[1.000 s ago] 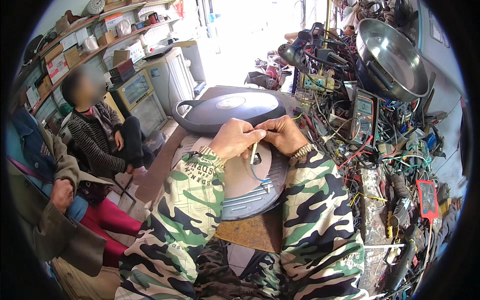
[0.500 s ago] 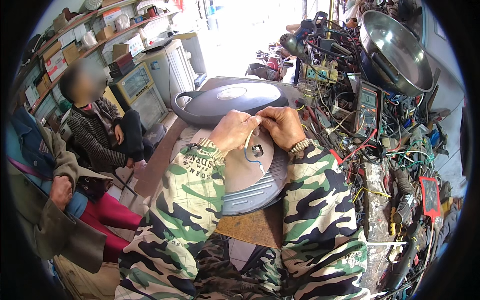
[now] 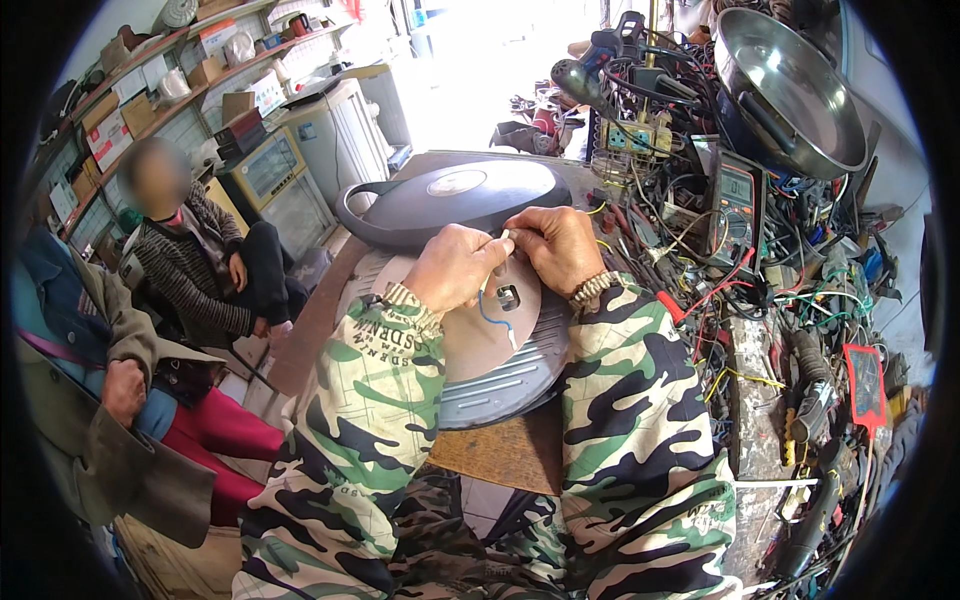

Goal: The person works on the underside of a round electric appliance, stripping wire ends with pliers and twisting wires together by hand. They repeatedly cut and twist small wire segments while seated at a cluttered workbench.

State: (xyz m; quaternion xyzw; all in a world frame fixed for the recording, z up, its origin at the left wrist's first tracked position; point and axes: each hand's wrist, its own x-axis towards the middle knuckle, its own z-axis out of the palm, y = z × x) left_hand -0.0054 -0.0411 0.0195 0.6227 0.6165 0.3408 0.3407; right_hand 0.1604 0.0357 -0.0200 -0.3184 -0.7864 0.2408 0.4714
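My left hand (image 3: 456, 265) and my right hand (image 3: 553, 247) meet above a round beige plate (image 3: 470, 355), both pinched on a pale sleeved wire (image 3: 506, 236). The wire's blue lower part (image 3: 495, 321) trails over the plate to a small white end. The plate has a square cut-out (image 3: 507, 298) and sits on a ribbed grey appliance base (image 3: 500, 398). Just beyond my fingers rests a dark grey lid (image 3: 465, 208) with a loop handle and an oval badge. Camouflage sleeves cover my forearms.
Two people (image 3: 205, 265) (image 3: 95, 360) sit at the left before appliances and loaded shelves. The wooden table (image 3: 515, 455) adjoins a bench crowded at the right with cables, tools, a multimeter (image 3: 730, 215), a steel pan (image 3: 795, 105) and a red-framed item (image 3: 862, 390).
Both my hands sit slightly higher in the view, as does much of the scene. My left hand's fingers have shifted a little along the wire, and the blue part has swung slightly left.
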